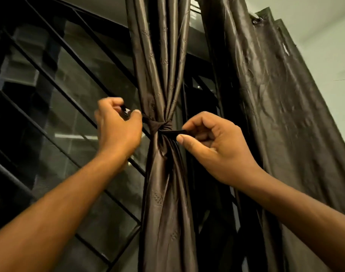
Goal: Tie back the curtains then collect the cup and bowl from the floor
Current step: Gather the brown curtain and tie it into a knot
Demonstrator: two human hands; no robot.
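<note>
Head view, step I am doing: I am tying a dark cloth tie-back band [161, 125] around the shiny brown gathered curtain [163, 75], in front of the window.
Head view, my left hand [118, 126]: my fingers are curling shut and my thumb and first finger are pinching the left end of the band. Something small and dark is sitting in the pinch; I cannot tell what it is.
Head view, my right hand [212, 146]: my fingers are curling in and my thumb and first finger are squeezing the right end of the band flat.
Head view, how to do it well: I think I should be pulling both ends evenly, one to each side, so the knot is getting snug and is not sliding down the slippery cloth. I should be keeping the band flat so it is not twisting.
Head view, what could go wrong: if I am pulling too hard, the curtain may be tugging at its top.
Head view, how the curtain is looking: it is bunching into long folds, pinching in tight at the band and puffing out below.
Head view, the other curtain: the second shiny brown curtain [281, 107] is hanging loose on the right, not yet tied.
Head view, window: black slanted metal window bars [56, 79] are sitting behind the curtains.
Head view, cup and bowl: I am not seeing them here, so that part is waiting.
</note>
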